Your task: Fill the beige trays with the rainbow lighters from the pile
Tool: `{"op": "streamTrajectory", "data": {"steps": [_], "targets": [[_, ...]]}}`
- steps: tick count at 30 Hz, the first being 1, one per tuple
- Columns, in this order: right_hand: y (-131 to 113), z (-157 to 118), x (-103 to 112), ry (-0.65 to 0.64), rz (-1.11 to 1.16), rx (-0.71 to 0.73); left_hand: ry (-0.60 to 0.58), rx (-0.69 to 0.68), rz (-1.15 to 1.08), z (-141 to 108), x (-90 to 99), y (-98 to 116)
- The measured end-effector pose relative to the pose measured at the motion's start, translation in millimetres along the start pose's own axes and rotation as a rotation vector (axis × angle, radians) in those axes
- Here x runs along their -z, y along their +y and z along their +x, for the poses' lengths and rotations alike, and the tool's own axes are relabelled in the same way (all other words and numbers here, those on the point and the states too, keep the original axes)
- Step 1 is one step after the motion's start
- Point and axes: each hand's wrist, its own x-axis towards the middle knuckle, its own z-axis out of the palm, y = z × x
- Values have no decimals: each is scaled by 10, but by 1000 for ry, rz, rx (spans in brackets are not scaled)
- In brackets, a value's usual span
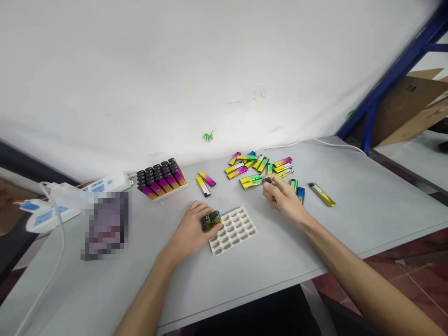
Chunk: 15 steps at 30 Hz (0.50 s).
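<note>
Right now the left hand (191,228) curls closed around two lighters (211,220), black heads up, just over the edge of a pale tray (250,228). The right hand (282,197) is pinched nearly shut at the loose lighters (259,168), at the tray's 1 o'clock; whether it grips one is too small to tell. A slack grip could drop lighters, and a careless sweep could topple the packed block (161,179) at 10 o'clock.

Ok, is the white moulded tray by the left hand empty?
Empty where visible: the tray shows bare wells; the left hand and its lighters hide one corner.
</note>
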Motion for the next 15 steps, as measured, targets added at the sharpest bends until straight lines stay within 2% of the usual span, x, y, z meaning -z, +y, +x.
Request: {"op": "streamTrajectory", "data": {"steps": [4,9,12,15], "targets": [[10,-24,-69,-32,-3,-12,11,-8,11,-4,5,-4],[56,-50,-122,10,-4,29,16,-17,15,-10,2,2],[116,-39,-118,36,59,-27,24,-25,9,-9,-1,8],[156,-16,-101,42,14,-67,28,-26,-1,-7,3,24]]}}
